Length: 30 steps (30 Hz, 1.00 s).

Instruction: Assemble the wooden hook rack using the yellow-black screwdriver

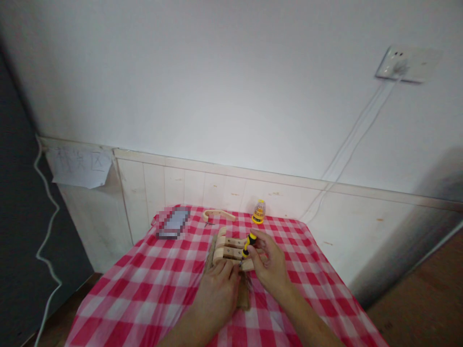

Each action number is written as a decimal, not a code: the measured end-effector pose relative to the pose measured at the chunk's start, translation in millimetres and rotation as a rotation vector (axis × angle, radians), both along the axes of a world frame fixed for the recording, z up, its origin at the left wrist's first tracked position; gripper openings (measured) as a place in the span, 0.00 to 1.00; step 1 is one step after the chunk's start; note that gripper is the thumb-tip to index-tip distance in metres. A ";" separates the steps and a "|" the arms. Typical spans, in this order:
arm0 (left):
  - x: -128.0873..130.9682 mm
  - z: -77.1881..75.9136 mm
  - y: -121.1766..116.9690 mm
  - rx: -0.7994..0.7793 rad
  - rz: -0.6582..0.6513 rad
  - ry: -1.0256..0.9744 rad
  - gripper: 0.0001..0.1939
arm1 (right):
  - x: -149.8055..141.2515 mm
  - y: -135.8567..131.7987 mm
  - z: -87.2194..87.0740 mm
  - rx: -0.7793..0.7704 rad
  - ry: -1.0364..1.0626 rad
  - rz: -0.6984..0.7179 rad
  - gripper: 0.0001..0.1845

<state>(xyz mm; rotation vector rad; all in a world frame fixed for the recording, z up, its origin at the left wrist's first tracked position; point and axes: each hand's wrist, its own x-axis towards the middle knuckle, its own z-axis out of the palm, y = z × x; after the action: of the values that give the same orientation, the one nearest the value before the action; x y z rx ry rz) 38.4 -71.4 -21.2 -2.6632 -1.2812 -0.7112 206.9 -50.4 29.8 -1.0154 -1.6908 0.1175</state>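
Note:
My right hand (269, 265) grips a yellow-and-black screwdriver (250, 243), tilted with its tip down at the nearest of several pale wooden hook-shaped pieces (228, 252). These pieces lie side by side, curved ends to the left, and dark holes show in some of them. Brown material (243, 296) shows beneath them. At the near piece, my left hand (221, 284) has its fingers bent and pressed together by the screwdriver's tip. Those fingers hide most of what they hold, and the tip's exact contact cannot be made out.
A loose curved wooden piece (219, 212) lies at the back with small dark screws (209, 224) near it. To its right stands a clear-topped yellow bit case (259, 212). A blurred-out phone (175, 222) lies back left on the checked tablecloth (144, 284). The wall (217, 185) borders the table's far edge.

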 end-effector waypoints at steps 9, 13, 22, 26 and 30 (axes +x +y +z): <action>-0.9 2.6 -1.3 0.025 -0.002 -0.012 0.10 | -2.5 -2.2 4.6 0.029 0.014 -0.031 0.15; -0.7 0.3 -1.1 0.051 0.003 -0.020 0.10 | -3.9 -1.4 3.8 0.036 0.034 -0.040 0.14; -0.9 -3.8 -0.2 0.070 0.002 -0.018 0.10 | -2.5 -4.9 2.6 0.056 -0.008 -0.008 0.16; -1.4 0.1 -1.6 0.079 0.008 -0.070 0.12 | -0.8 -3.2 -2.4 0.033 0.011 0.009 0.17; -1.7 1.3 -2.5 0.092 0.020 -0.075 0.11 | -0.5 1.6 -7.0 0.019 0.038 -0.026 0.17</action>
<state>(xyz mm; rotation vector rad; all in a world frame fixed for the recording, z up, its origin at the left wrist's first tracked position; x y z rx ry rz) 36.7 -74.0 -20.0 -2.5703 -1.2575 -0.8534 206.5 -48.7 22.8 -1.0147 -1.6407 0.1028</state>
